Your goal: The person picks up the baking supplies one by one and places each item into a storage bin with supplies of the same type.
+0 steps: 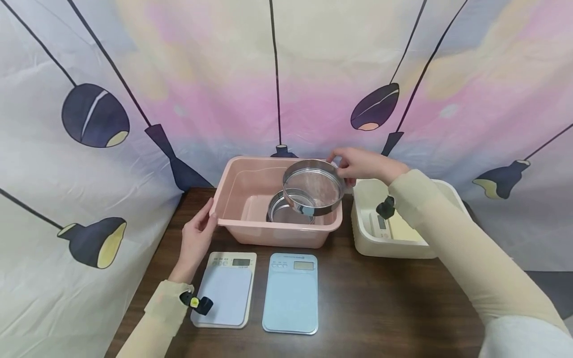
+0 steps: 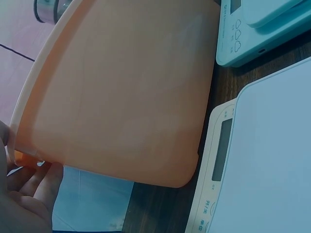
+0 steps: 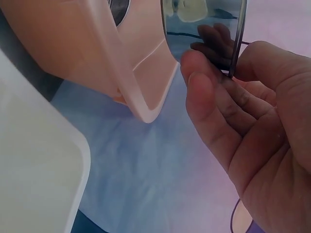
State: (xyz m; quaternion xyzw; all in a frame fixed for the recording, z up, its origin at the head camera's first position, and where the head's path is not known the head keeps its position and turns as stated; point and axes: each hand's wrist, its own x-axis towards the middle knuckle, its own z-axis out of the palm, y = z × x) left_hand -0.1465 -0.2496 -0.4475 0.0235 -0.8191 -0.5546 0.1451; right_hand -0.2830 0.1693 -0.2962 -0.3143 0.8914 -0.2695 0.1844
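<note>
My right hand [image 1: 364, 165] pinches the edge of a round metal sieve [image 1: 314, 188], holding it tilted above the right half of a pink plastic basin [image 1: 277, 236]. In the right wrist view, thumb and fingers sit on either side of the sieve's shiny wall [image 3: 201, 41]. A second round metal sieve [image 1: 286, 214] lies inside the basin, partly covered by the raised one. At the basin's left front corner my left hand [image 1: 197, 236] grips the rim. The left wrist view has its fingers [image 2: 46, 187] curled beneath the rim on the outside.
In front of the basin lie a cream kitchen scale with a white plate [image 1: 226, 293] and a light blue kitchen scale [image 1: 291, 298]. A cream bin [image 1: 394, 250], with another scale [image 1: 403, 231] inside, stands to the right. A printed curtain [image 1: 215, 89] hangs behind the wooden table [image 1: 380, 303].
</note>
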